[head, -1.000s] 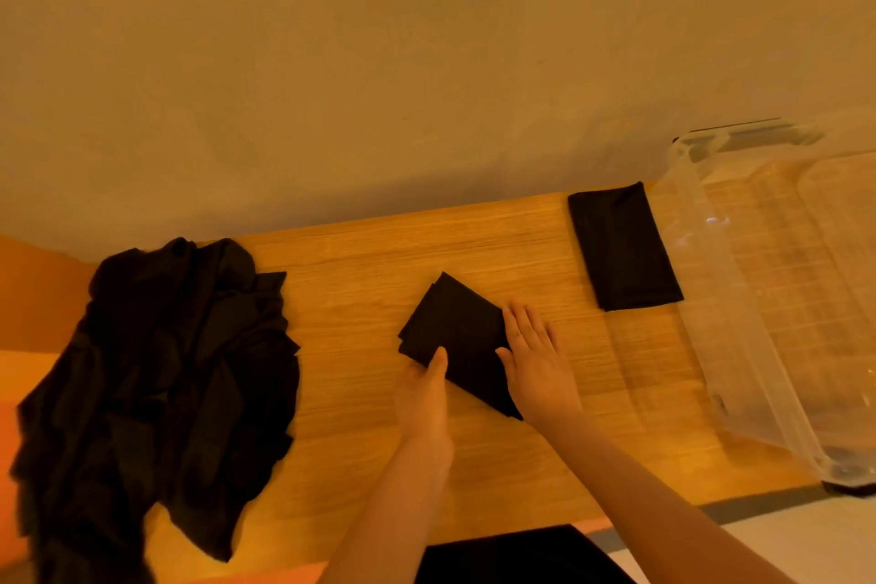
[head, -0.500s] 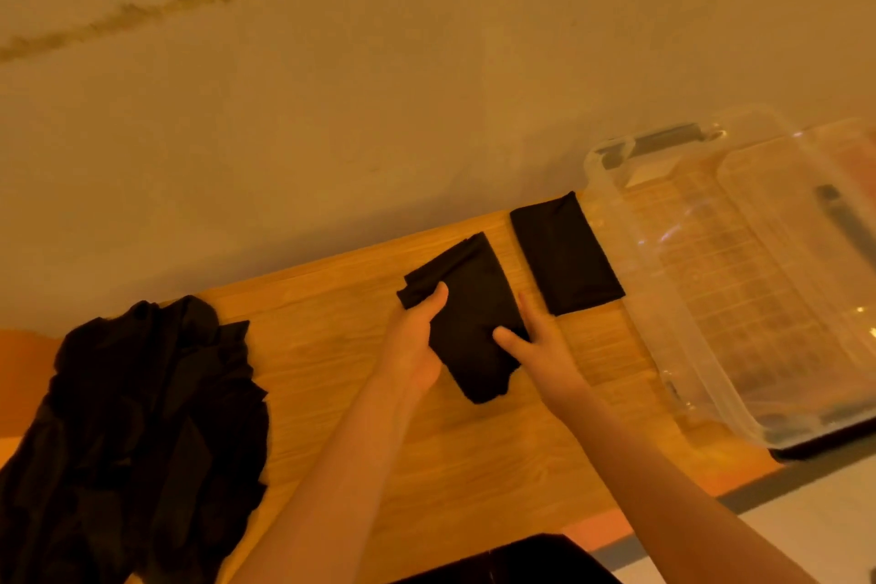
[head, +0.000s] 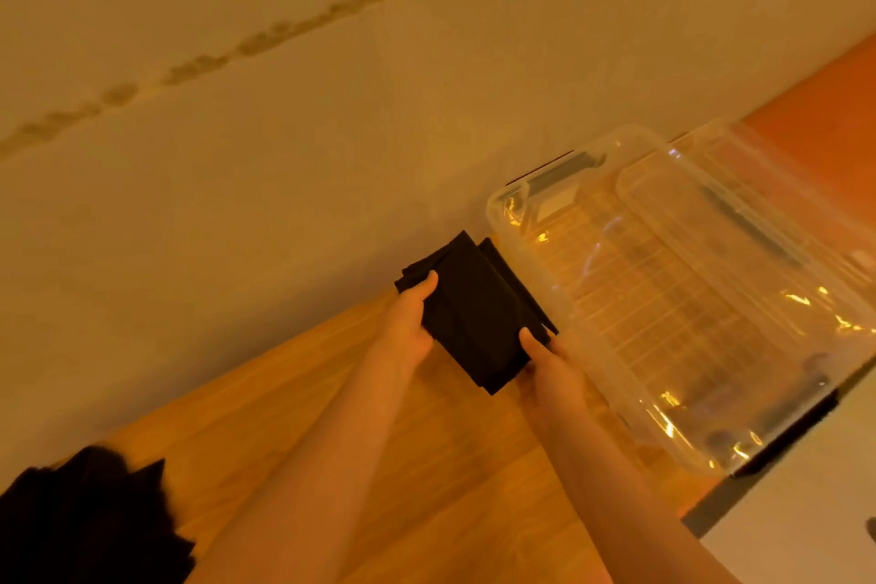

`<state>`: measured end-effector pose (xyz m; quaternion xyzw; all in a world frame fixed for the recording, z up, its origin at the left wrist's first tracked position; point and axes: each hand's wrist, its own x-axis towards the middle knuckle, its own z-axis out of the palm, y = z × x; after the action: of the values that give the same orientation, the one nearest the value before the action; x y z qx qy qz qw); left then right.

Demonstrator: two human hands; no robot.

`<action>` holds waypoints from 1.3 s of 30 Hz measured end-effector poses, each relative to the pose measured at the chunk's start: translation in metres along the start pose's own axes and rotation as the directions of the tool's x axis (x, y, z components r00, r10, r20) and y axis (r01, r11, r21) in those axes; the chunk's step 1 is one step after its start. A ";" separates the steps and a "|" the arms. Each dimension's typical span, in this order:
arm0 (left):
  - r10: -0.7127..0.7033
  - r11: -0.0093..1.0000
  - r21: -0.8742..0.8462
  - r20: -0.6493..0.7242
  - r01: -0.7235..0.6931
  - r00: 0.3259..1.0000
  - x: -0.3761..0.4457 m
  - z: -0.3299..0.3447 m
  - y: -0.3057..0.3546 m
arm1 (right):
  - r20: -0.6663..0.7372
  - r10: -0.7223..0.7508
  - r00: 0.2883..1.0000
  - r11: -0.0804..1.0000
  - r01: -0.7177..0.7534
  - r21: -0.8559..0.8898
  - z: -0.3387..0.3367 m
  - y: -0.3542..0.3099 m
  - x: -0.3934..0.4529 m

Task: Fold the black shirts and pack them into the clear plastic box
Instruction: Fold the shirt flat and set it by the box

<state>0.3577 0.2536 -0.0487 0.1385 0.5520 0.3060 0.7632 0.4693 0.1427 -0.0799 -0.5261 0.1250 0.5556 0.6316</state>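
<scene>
A folded black shirt (head: 469, 313) is held above the wooden table (head: 426, 465) by both hands. My left hand (head: 407, 322) grips its left edge with the thumb on top. My right hand (head: 545, 358) grips its near right corner. Under it, a second folded black shirt (head: 514, 282) lies on the table, mostly covered, tight against the clear plastic box (head: 516, 261). The box stands open to the right of the shirts. Its inside shows no shirt. A heap of unfolded black shirts (head: 90, 522) lies at the table's left end.
A plain wall (head: 332, 133) runs right behind the table and the box. The box's clear lid (head: 739, 185) leans at its far side. The table's right end stops just past the box, with pale floor (head: 796, 512) beyond.
Both hands lifted the folded shirt off the table and carried it right, over the second folded shirt beside the box. The view turned right, toward the box.
</scene>
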 end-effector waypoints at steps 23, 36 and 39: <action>0.382 -0.214 0.885 0.466 -0.414 0.798 0.050 -0.025 -0.069 | 0.552 -0.467 0.691 -0.415 0.381 -0.827 -0.022 0.035 0.021; 0.357 -0.345 0.925 0.288 -0.161 0.888 -0.009 -0.053 -0.059 | 0.641 -0.214 0.737 -0.576 0.435 -0.692 -0.012 0.015 0.001; 0.449 -0.164 0.983 0.152 -0.085 0.881 -0.057 -0.097 -0.071 | 0.732 -0.062 0.678 -0.623 0.547 -0.559 0.000 0.032 -0.024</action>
<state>0.2792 0.1509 -0.0790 0.7258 0.6401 -0.0327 0.2499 0.4344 0.1232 -0.0787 -0.6971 -0.6942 0.1716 0.0520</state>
